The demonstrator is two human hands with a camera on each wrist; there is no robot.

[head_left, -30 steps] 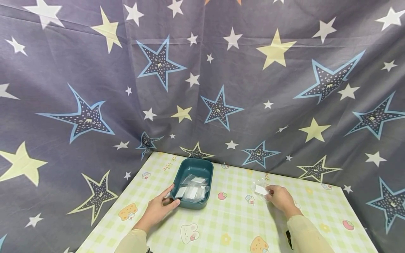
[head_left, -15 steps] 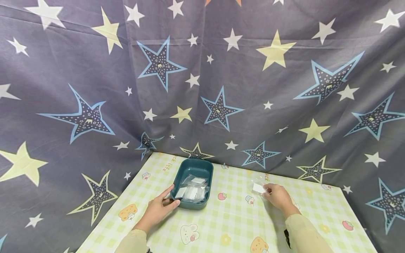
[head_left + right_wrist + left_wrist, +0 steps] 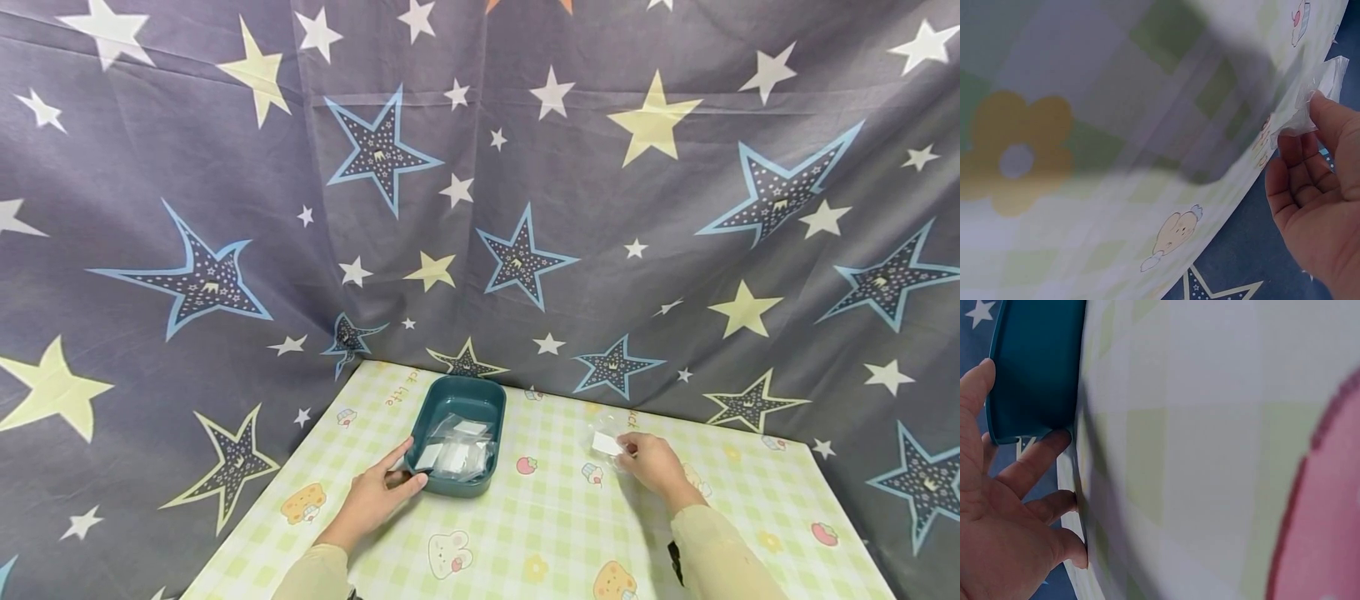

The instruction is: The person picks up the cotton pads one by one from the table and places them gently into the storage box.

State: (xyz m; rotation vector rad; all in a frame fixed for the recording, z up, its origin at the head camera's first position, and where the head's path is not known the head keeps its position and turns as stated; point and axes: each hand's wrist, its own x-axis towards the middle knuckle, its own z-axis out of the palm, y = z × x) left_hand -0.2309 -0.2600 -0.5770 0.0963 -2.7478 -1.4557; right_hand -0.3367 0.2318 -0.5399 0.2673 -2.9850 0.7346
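A teal rectangular box (image 3: 459,488) stands at the table's left, with several clear plastic packets (image 3: 463,454) holding white pieces inside it. My left hand (image 3: 377,493) holds the box's near left corner. In the left wrist view its thumb (image 3: 982,375) is at the rim, one finger meets the box low down, and other fingertips touch the table. My right hand (image 3: 657,468) pinches a small clear packet (image 3: 606,443) with a white piece in it, over the right part of the table. Thumb and fingertips grip the packet's edge in the right wrist view.
A green-and-white checked cloth (image 3: 540,517) with cartoon prints covers the table. Behind it and at both sides hangs a dark grey curtain (image 3: 450,317) with stars. The table's back edge runs close along the curtain.
My right hand has moved a little to the left with the packet in its fingers. The left hand and the box have stayed in place.
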